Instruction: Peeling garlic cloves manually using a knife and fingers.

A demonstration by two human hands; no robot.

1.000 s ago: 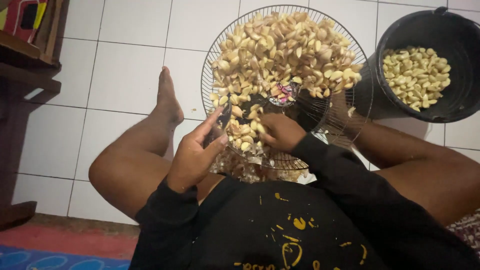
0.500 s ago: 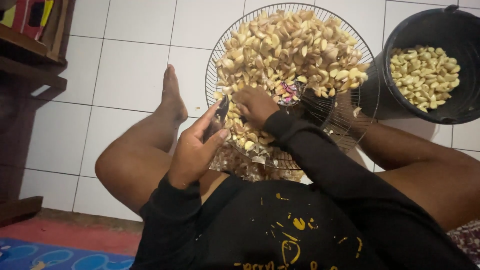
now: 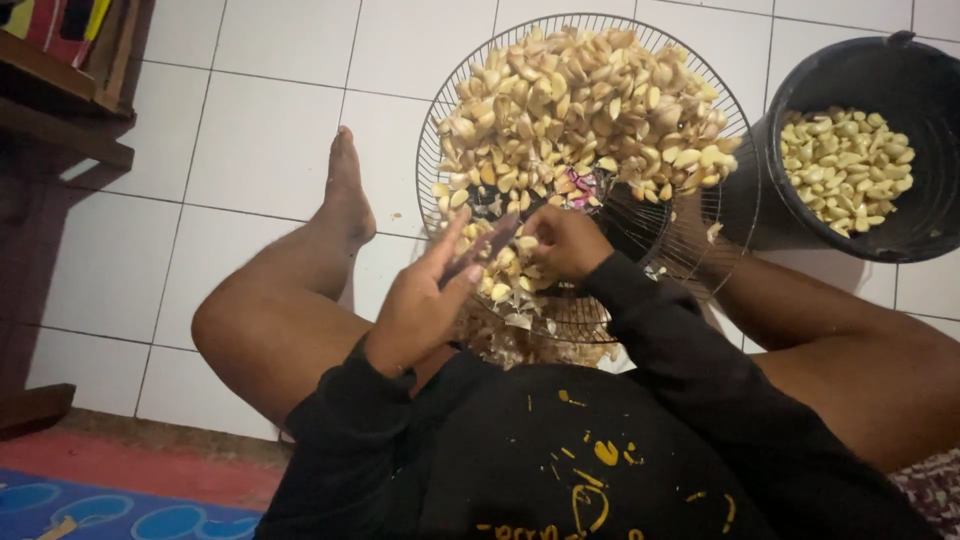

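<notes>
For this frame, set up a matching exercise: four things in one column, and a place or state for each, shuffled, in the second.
Things:
1. knife
2. black bucket
3. round wire rack
4. right hand

Places or states:
A. on the tiled floor at upper right, with peeled garlic cloves inside
B. held in the left hand
C. on the floor between the legs, heaped with unpeeled garlic cloves
D. reaching into the near edge of the clove heap

Pairs: 1-B, 2-A, 3-C, 4-D
</notes>
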